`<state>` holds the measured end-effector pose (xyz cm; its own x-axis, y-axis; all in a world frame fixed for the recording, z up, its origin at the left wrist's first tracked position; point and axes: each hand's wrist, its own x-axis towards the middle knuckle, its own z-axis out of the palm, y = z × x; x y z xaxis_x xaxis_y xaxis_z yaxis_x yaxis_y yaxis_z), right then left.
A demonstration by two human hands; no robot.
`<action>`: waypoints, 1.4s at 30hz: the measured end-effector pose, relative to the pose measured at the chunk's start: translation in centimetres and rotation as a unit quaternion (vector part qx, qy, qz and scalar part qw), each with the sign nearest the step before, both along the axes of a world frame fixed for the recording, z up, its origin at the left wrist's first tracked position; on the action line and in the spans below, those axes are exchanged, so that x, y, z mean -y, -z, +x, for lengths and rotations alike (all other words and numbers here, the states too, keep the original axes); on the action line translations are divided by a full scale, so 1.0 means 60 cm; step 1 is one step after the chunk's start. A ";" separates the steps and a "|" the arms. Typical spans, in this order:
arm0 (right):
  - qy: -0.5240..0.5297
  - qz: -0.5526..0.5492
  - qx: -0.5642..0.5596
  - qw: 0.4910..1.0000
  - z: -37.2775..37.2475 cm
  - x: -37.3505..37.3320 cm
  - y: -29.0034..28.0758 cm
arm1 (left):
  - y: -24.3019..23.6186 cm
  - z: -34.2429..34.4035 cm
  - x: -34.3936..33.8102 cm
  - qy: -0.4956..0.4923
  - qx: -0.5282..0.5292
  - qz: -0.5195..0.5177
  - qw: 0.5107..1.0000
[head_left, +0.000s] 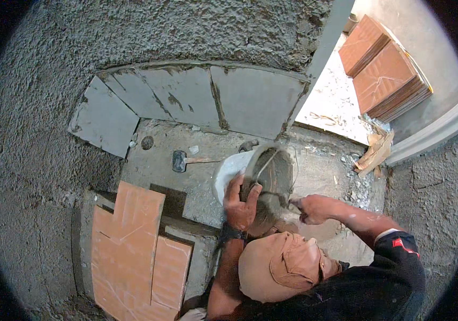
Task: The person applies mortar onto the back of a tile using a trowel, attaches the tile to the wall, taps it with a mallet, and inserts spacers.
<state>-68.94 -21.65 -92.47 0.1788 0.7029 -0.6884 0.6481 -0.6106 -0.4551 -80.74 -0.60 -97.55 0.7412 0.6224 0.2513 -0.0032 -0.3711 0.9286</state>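
A bucket point(228, 179) of grey mortar is tilted with its mouth toward the lower right; its outside is whitish and its inner wall coated. My left hand point(241, 206) grips its near rim, thumb along the mouth. Across the mouth, my right hand point(317, 207) is closed on a slim hand tool, apparently a trowel point(295, 205), whose front end sits against the wet mortar. Behind the bucket lie a mallet point(179, 161) with a black head and wooden handle, and a hammer point(248, 145). Between my forearms is a rounded tan cloth shape point(271, 270), in front of black clothing.
Orange-brown tiles point(127, 241) are stacked on a ledge at lower left. Pale tiles point(258, 101) line the foot of a rough cement wall point(186, 32). Through the doorway at upper right stand more tile stacks point(389, 80). Rubble point(360, 187) and torn cardboard point(377, 152) lie by the threshold.
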 end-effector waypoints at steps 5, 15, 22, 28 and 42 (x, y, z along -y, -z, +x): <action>0.028 0.022 0.132 0.991 0.004 -0.038 0.045 | -0.011 -0.015 -0.029 0.005 -0.020 -0.156 0.988; -0.067 0.037 0.020 0.997 -0.038 -0.050 0.100 | -0.015 -0.016 -0.050 0.037 -0.044 -0.136 0.989; -0.026 0.026 -0.053 0.998 0.005 -0.032 -0.010 | -0.005 -0.017 -0.034 0.008 0.004 -0.164 0.986; -0.019 -0.044 0.279 0.959 0.013 -0.057 -0.007 | -0.007 -0.015 -0.022 0.041 -0.046 -0.038 0.997; 0.047 -0.040 -0.148 0.987 0.015 -0.074 0.077 | 0.015 -0.020 -0.040 -0.007 0.020 -0.118 0.993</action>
